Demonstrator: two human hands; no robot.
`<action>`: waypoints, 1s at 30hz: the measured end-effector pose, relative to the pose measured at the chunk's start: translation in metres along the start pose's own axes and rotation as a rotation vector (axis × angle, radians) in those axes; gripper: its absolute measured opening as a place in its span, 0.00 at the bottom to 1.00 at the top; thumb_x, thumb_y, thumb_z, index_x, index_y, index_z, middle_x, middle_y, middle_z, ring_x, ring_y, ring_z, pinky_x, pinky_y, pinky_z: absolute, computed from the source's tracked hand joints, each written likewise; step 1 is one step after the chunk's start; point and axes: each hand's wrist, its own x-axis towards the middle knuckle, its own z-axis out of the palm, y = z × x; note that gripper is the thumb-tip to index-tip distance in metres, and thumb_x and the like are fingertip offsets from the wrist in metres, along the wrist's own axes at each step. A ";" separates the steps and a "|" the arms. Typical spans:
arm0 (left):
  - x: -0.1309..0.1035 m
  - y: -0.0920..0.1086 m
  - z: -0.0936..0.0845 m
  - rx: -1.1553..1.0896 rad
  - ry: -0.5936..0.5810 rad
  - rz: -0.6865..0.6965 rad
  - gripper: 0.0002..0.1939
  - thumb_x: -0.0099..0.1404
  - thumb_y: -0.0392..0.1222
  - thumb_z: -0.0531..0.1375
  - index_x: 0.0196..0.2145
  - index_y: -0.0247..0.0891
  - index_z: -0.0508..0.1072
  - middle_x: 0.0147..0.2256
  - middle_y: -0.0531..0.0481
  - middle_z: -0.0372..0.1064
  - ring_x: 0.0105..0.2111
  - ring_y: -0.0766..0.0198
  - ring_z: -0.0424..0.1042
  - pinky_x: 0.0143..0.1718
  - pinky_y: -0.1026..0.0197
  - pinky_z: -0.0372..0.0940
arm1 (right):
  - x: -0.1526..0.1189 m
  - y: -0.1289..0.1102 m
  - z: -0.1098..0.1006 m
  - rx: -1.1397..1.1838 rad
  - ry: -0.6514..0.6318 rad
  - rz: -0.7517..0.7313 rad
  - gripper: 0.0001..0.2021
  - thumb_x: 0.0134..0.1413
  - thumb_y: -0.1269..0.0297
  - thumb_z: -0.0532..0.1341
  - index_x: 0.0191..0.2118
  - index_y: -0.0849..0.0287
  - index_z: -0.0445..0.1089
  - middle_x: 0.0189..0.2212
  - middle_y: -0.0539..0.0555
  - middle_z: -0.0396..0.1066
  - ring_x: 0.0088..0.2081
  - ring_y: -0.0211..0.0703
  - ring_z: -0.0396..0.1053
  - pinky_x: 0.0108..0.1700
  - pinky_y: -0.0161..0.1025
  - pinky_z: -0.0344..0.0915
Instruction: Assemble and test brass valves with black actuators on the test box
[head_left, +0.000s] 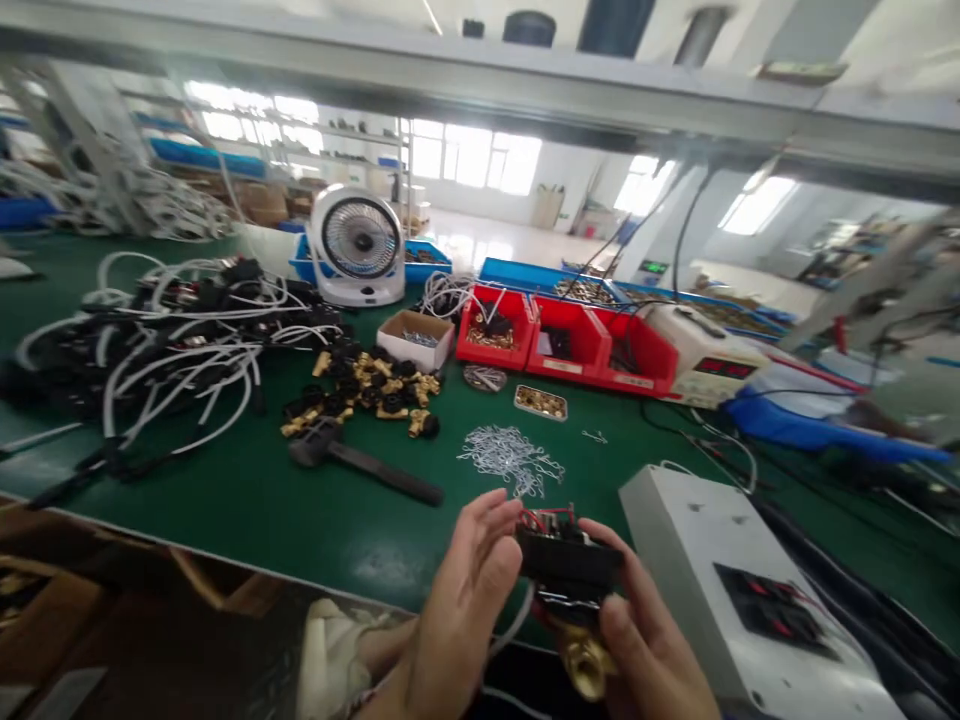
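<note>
An electric brass valve [570,565] is held low in front of me, over the bench's front edge. Its black housing is open at the top, where red wires and small parts show, and the threaded brass body [585,665] hangs underneath. My right hand [652,635] grips the housing from the right, thumb in front. Stretched out on the other side, the fingers of my left hand [476,580] lie against or just beside the housing's left edge; I cannot tell whether they touch. A white cable runs down between the hands. Just beyond lies a pile of small metal clips [506,455].
A hammer [367,465] and brass fittings [375,385] lie left, near tangled black units with white cables [180,330]. Behind stand a fan [360,245], a cardboard box [415,340], red bins [566,345] and a power supply [705,355]. A grey metal box [720,560] stands right.
</note>
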 end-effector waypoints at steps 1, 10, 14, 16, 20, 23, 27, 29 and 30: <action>0.001 0.004 -0.002 -0.082 -0.076 -0.104 0.28 0.67 0.58 0.58 0.57 0.37 0.66 0.54 0.38 0.71 0.56 0.49 0.68 0.59 0.50 0.59 | 0.000 -0.001 0.005 -0.004 -0.008 -0.013 0.28 0.51 0.45 0.66 0.57 0.43 0.64 0.49 0.56 0.77 0.43 0.51 0.77 0.41 0.44 0.74; 0.000 0.011 -0.004 -0.269 -0.009 -0.280 0.22 0.62 0.52 0.66 0.48 0.36 0.70 0.44 0.42 0.77 0.42 0.53 0.77 0.42 0.56 0.70 | 0.053 -0.084 -0.071 -1.132 0.318 -0.378 0.23 0.48 0.43 0.63 0.45 0.53 0.74 0.43 0.58 0.78 0.48 0.59 0.73 0.56 0.57 0.62; -0.004 0.019 -0.001 -0.342 0.006 -0.276 0.21 0.60 0.51 0.68 0.46 0.35 0.72 0.41 0.42 0.78 0.42 0.53 0.77 0.43 0.57 0.70 | 0.095 -0.118 -0.123 -1.264 0.240 -0.210 0.25 0.37 0.40 0.65 0.34 0.56 0.77 0.38 0.60 0.79 0.41 0.61 0.74 0.48 0.56 0.67; -0.006 0.022 0.002 -0.363 -0.003 -0.279 0.21 0.59 0.51 0.69 0.45 0.36 0.73 0.40 0.43 0.78 0.41 0.53 0.77 0.42 0.58 0.70 | 0.105 -0.120 -0.135 -1.255 0.162 -0.153 0.24 0.36 0.40 0.66 0.33 0.56 0.78 0.35 0.58 0.80 0.38 0.58 0.75 0.42 0.51 0.69; -0.010 0.027 0.004 -0.344 -0.019 -0.301 0.24 0.57 0.53 0.69 0.46 0.35 0.74 0.40 0.43 0.78 0.38 0.55 0.78 0.38 0.60 0.71 | 0.109 -0.109 -0.139 -1.265 0.196 -0.177 0.27 0.37 0.37 0.64 0.34 0.56 0.76 0.34 0.57 0.79 0.35 0.54 0.73 0.38 0.47 0.68; -0.013 0.030 0.005 -0.323 -0.034 -0.309 0.26 0.57 0.53 0.69 0.48 0.34 0.74 0.41 0.43 0.78 0.37 0.56 0.78 0.38 0.61 0.71 | 0.107 -0.104 -0.135 -1.271 0.232 -0.206 0.27 0.38 0.36 0.63 0.33 0.57 0.75 0.33 0.57 0.78 0.34 0.53 0.73 0.38 0.47 0.67; -0.016 0.035 0.007 -0.355 -0.063 -0.264 0.21 0.58 0.51 0.69 0.45 0.36 0.75 0.40 0.45 0.79 0.41 0.55 0.77 0.46 0.58 0.69 | 0.104 -0.104 -0.131 -1.280 0.253 -0.241 0.26 0.41 0.36 0.61 0.33 0.57 0.75 0.32 0.57 0.78 0.35 0.54 0.72 0.40 0.48 0.66; -0.017 0.035 0.006 -0.348 -0.092 -0.245 0.21 0.58 0.51 0.69 0.45 0.37 0.75 0.40 0.46 0.79 0.42 0.55 0.77 0.47 0.57 0.68 | 0.103 -0.105 -0.129 -1.287 0.261 -0.256 0.26 0.42 0.36 0.60 0.33 0.57 0.75 0.31 0.57 0.78 0.35 0.54 0.72 0.40 0.48 0.66; -0.017 0.035 0.006 -0.334 -0.101 -0.239 0.21 0.58 0.52 0.69 0.45 0.37 0.75 0.40 0.46 0.79 0.42 0.55 0.77 0.47 0.58 0.68 | 0.103 -0.105 -0.128 -1.292 0.264 -0.260 0.26 0.42 0.36 0.60 0.32 0.57 0.75 0.31 0.57 0.78 0.34 0.53 0.72 0.39 0.48 0.66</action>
